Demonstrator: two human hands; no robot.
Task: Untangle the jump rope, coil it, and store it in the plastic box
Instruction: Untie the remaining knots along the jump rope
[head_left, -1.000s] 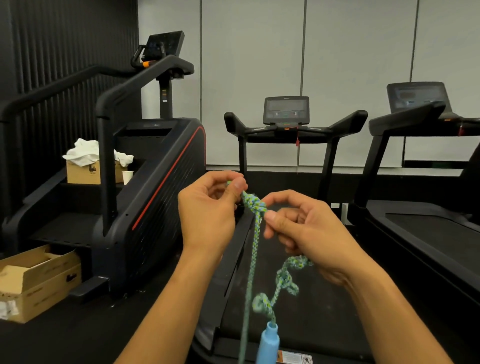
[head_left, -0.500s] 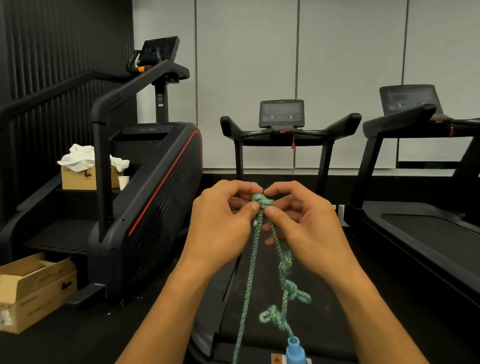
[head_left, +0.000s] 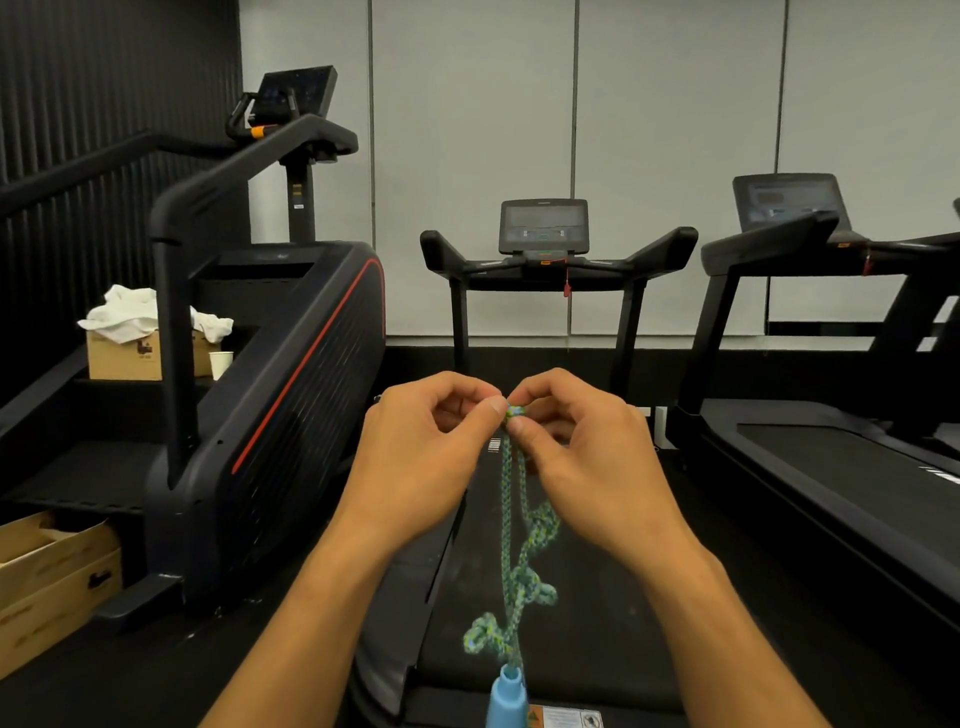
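**Early stage: still on knots, no coiling yet**

Both hands are up in front of the chest, over the treadmill belt (head_left: 571, 597). Left hand (head_left: 421, 457) and right hand (head_left: 587, 457) meet at a knot (head_left: 514, 412) at the top of the green-blue jump rope (head_left: 505, 519); thumb and forefinger of each hand are pinched shut on that knot, the other fingers curled in.

Two strands hang down from the pinch. On them I count at least three more knots or loops: one near (head_left: 543, 525), one near (head_left: 527, 587), one near (head_left: 485, 636). A blue handle (head_left: 506, 699) dangles at the bottom edge; the second handle is not in view.

Judgement: untangling is in progress and far from finished, since the top knot looks tight and the lower ones are untouched. Coiling not started. No plastic box is visible, only cardboard boxes (head_left: 52, 582) on the left, so storing is still entirely ahead.
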